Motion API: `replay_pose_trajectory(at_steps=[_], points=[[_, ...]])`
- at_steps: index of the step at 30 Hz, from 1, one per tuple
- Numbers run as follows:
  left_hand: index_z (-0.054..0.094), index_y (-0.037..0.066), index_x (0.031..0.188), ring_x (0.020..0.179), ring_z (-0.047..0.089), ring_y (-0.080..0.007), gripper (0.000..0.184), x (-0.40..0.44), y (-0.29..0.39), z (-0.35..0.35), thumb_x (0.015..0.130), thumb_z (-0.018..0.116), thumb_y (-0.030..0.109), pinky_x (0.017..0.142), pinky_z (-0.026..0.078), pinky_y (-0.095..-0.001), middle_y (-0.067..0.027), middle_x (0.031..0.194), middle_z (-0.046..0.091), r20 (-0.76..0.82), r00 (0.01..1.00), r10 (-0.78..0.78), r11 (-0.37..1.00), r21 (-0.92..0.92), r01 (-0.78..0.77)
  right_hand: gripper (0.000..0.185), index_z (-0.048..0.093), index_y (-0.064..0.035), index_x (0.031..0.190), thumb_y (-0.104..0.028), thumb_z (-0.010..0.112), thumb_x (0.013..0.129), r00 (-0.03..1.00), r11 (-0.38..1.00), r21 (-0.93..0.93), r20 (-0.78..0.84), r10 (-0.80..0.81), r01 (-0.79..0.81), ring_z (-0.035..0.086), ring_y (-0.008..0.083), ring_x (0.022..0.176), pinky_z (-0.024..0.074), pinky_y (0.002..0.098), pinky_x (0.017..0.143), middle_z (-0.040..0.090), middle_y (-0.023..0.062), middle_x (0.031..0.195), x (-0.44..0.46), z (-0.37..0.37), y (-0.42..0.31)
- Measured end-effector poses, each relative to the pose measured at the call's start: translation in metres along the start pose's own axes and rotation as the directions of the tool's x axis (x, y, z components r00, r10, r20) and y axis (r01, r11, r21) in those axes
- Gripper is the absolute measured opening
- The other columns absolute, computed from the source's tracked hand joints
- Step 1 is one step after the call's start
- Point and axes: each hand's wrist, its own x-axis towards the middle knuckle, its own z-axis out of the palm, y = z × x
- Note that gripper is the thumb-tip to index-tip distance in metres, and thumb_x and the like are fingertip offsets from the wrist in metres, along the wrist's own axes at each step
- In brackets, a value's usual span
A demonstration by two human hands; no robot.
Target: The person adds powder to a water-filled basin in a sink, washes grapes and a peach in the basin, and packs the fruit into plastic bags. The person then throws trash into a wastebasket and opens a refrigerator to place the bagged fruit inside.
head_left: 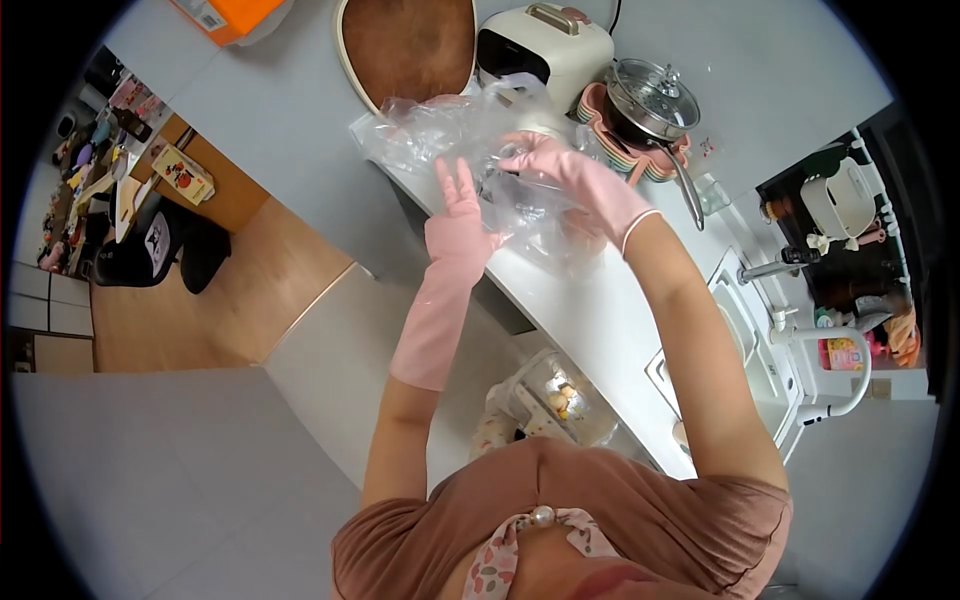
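Note:
Both of my hands wear long pink rubber gloves. My left hand [460,228] is at the counter's edge with fingers stretched and spread, beside a crumpled clear plastic bag [535,212]. My right hand [550,165] is over the counter, its fingers bent and pinching the clear plastic. The film spreads around and below this hand, and more lies bunched toward the back [425,135]. Something pale behind the right hand is partly covered by the plastic; I cannot make it out.
The white counter [570,300] runs toward a sink [765,385] with a faucet [770,270]. At the back stand a cream appliance [560,50], a brown-faced board [408,50], and a glass-lidded pan [652,100] on scalloped pastel dishes [597,108]. A clear bin [560,390] hangs below the counter.

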Motion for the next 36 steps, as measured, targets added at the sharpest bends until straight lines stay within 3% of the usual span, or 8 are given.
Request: replay_pose_trajectory(at_steps=[2,6,10,15,17,23,30,36], points=[[-0.008,0.013,0.151,0.092,0.064,-0.0279,0.133,-0.002,0.0,-0.002,0.062,0.087,0.037,0.078,0.054,-0.0312,-0.0123,0.159,-0.006,0.05,0.999,0.022,1.0,0.008,-0.022,0.075,0.034,-0.0113,0.145,-0.023,0.073,0.082,0.981,0.888,0.438,0.184,0.06,-0.136,0.052,0.0195,0.121,0.0417,0.0342,0.103,0.053,0.0073,0.136,-0.016,-0.021,-0.004],[-0.009,0.01,0.151,0.096,0.064,-0.0268,0.138,-0.002,-0.008,0.016,0.057,0.088,0.045,0.082,0.054,-0.0296,-0.0124,0.158,-0.009,0.01,0.994,0.109,0.994,0.006,-0.109,0.06,0.049,-0.0109,0.135,-0.021,0.072,0.081,0.985,0.963,-0.207,-0.039,0.168,-0.173,0.059,0.0209,0.113,0.0464,0.0368,0.096,0.06,0.0079,0.126,-0.048,0.01,-0.068],[-0.007,0.008,0.15,0.102,0.063,-0.0261,0.139,-0.008,-0.006,0.016,0.056,0.087,0.048,0.086,0.052,-0.0292,-0.013,0.158,-0.007,0.011,0.99,0.141,0.99,-0.01,-0.141,0.024,0.072,-0.0122,0.103,-0.02,0.064,0.083,0.97,0.549,-0.814,-0.241,-0.021,-0.19,0.068,0.0262,0.092,0.0531,0.0386,0.082,0.071,0.0086,0.099,-0.008,0.036,-0.042],[-0.008,0.006,0.15,0.102,0.063,-0.0205,0.141,-0.01,-0.014,0.027,0.055,0.087,0.05,0.085,0.052,-0.0264,-0.0112,0.159,0.004,-0.064,0.993,0.095,0.995,0.031,-0.093,0.023,0.07,-0.0133,0.093,-0.03,0.065,0.078,0.964,0.404,-0.909,-0.193,-0.183,-0.105,0.066,0.0266,0.086,0.0526,0.0357,0.074,0.07,0.0114,0.09,-0.023,-0.017,-0.048],[-0.008,0.006,0.15,0.1,0.063,-0.0173,0.142,-0.002,-0.021,0.055,0.055,0.087,0.051,0.085,0.052,-0.0249,-0.011,0.159,0.004,-0.185,0.966,0.181,0.983,-0.009,-0.185,0.018,0.068,-0.0122,0.09,-0.027,0.063,0.08,0.978,0.439,-0.883,-0.203,-0.037,-0.167,0.065,0.0225,0.079,0.0514,0.0346,0.072,0.069,0.0076,0.085,-0.059,-0.023,-0.077],[-0.013,0.012,0.15,0.103,0.061,-0.0185,0.138,0.002,0.013,0.043,0.059,0.089,0.037,0.088,0.051,-0.0269,-0.0014,0.16,0.003,0.114,0.993,0.031,0.993,-0.12,-0.017,0.017,0.063,-0.0102,0.095,-0.021,0.066,0.082,0.966,0.64,-0.753,-0.25,-0.064,-0.152,0.06,0.0196,0.071,0.0485,0.0334,0.067,0.066,0.0036,0.077,-0.132,-0.037,-0.126],[-0.016,0.016,0.149,0.107,0.061,-0.0275,0.138,0.023,0.035,0.032,0.061,0.089,0.03,0.092,0.051,-0.0345,0.0042,0.16,-0.004,0.093,0.995,0.035,0.995,-0.096,-0.026,0.012,0.063,-0.007,0.091,-0.018,0.066,0.086,0.964,0.607,-0.754,-0.252,0.084,-0.25,0.057,0.018,0.063,0.0461,0.0335,0.062,0.062,0.0059,0.068,-0.203,-0.038,-0.15],[-0.018,0.005,0.147,0.134,0.04,-0.0254,0.147,0.051,0.033,0.065,0.054,0.091,0.04,0.105,0.042,-0.0307,-0.0096,0.159,-0.006,0.033,0.999,-0.005,0.969,-0.246,0.013,0.007,0.065,-0.0019,0.086,-0.004,0.06,0.082,0.948,0.652,-0.73,-0.314,-0.056,-0.203,0.061,0.0175,0.069,0.0481,0.032,0.062,0.065,0.0077,0.071,-0.227,-0.042,-0.116]])
